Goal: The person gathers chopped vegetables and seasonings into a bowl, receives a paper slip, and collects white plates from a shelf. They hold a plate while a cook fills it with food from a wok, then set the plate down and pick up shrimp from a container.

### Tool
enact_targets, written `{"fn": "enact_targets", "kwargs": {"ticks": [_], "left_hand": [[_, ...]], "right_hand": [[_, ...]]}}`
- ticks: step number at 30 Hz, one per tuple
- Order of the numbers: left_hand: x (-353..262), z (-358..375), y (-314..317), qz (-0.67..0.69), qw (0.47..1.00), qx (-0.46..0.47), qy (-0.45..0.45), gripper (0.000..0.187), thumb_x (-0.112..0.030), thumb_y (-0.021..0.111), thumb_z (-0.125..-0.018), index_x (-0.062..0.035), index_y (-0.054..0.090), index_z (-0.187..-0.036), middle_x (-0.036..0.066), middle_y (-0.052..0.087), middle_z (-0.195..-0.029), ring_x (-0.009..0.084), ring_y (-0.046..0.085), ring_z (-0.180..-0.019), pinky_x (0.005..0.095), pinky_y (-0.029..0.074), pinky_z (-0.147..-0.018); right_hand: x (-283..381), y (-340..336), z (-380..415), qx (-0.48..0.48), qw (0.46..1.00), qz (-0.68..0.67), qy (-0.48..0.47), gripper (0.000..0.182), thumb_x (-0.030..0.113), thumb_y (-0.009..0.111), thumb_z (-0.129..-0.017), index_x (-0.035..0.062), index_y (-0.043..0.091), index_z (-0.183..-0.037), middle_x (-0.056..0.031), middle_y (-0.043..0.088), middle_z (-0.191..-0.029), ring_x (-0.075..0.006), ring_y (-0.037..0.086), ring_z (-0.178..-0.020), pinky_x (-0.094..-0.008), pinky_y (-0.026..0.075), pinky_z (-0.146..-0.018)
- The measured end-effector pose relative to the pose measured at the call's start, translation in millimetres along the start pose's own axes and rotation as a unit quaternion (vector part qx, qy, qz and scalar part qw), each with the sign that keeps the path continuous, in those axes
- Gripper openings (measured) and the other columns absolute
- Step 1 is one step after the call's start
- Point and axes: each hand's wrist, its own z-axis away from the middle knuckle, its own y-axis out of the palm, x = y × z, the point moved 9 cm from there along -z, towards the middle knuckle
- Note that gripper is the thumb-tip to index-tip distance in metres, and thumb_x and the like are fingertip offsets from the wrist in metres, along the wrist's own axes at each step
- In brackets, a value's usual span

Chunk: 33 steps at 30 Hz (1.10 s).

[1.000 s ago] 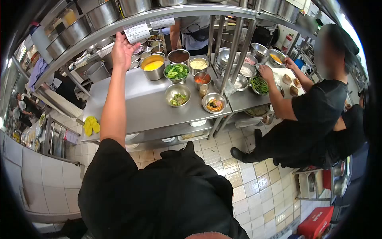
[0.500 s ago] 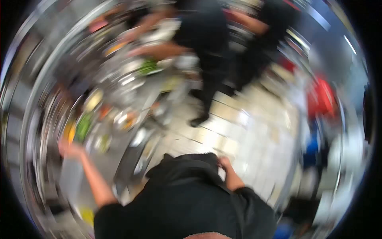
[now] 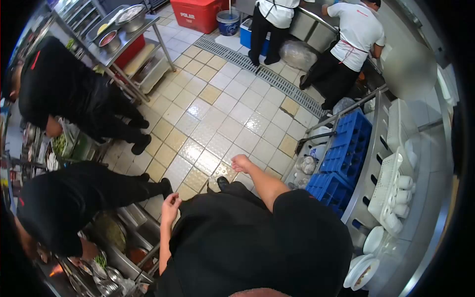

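1. I have turned away from the steel table with the bowls; one second ago my left hand was up at the paper ticket on the shelf rail, and now I look along the tiled floor (image 3: 217, 119) of the kitchen.
2. On the left, two people in black work at the table (image 3: 126, 237), which now lies low at my left side, with its bowls (image 3: 101, 272) still on it.
3. My left hand (image 3: 171, 203) hangs down beside my body, open and relaxed, holding nothing. The ticket is no longer in view.
4. My right hand (image 3: 241, 162) swings out in front, loosely curled and empty, above the floor.
5. On the right, the blue crates (image 3: 346, 148) and the white cups (image 3: 401, 190) are near my right arm, so I judge that I am walking to another station.
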Motion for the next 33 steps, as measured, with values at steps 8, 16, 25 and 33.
{"fn": "enact_targets", "kwargs": {"ticks": [8, 16, 25, 33], "left_hand": [[161.6, -131.1, 17.2, -0.188, 0.960, 0.116, -0.172, 0.029, -0.016, 0.067, -0.084, 0.0032, 0.065, -0.106, 0.009, 0.065, -0.078, 0.0175, 0.061, -0.065, 0.0319, 0.047, -0.055], [185.8, -286.4, 59.7, -0.248, 0.863, 0.254, -0.361, 0.035, -0.034, 0.062, -0.090, 0.0006, 0.069, -0.090, 0.014, 0.067, -0.075, 0.0287, 0.067, -0.065, 0.0456, 0.052, -0.055], [-212.7, -688.1, 184.1, -0.110, 0.992, 0.047, -0.045, 0.041, -0.023, 0.066, -0.082, 0.0023, 0.063, -0.113, 0.017, 0.069, -0.089, 0.0197, 0.066, -0.076, 0.0325, 0.052, -0.070], [-305.6, -823.7, 240.6, -0.102, 0.993, 0.022, -0.049, 0.042, -0.016, 0.064, -0.084, 0.0035, 0.058, -0.121, 0.013, 0.068, -0.093, 0.0174, 0.064, -0.080, 0.0305, 0.051, -0.073]], "right_hand": [[151.5, -83.4, -26.1, 0.022, 0.982, -0.175, -0.070, 0.027, 0.021, 0.056, -0.093, 0.0073, 0.053, -0.115, -0.0077, 0.062, -0.097, -0.0205, 0.063, -0.083, -0.0345, 0.053, -0.072], [94.5, -307.8, -106.6, -0.127, 0.986, 0.111, -0.009, 0.010, 0.013, 0.058, -0.083, 0.0057, 0.066, -0.084, -0.0057, 0.057, -0.063, -0.0175, 0.058, -0.052, -0.0298, 0.045, -0.044], [175.2, -461.5, -122.8, -0.180, 0.968, -0.046, 0.171, 0.008, 0.015, 0.054, -0.084, 0.0128, 0.054, -0.077, -0.0053, 0.050, -0.063, -0.0211, 0.056, -0.056, -0.0411, 0.046, -0.048], [582.6, -467.0, -394.9, -0.092, 0.891, 0.377, -0.237, 0.034, 0.023, 0.064, -0.067, 0.0003, 0.064, -0.093, -0.0228, 0.066, -0.096, -0.0371, 0.063, -0.088, -0.0455, 0.050, -0.078]]}}
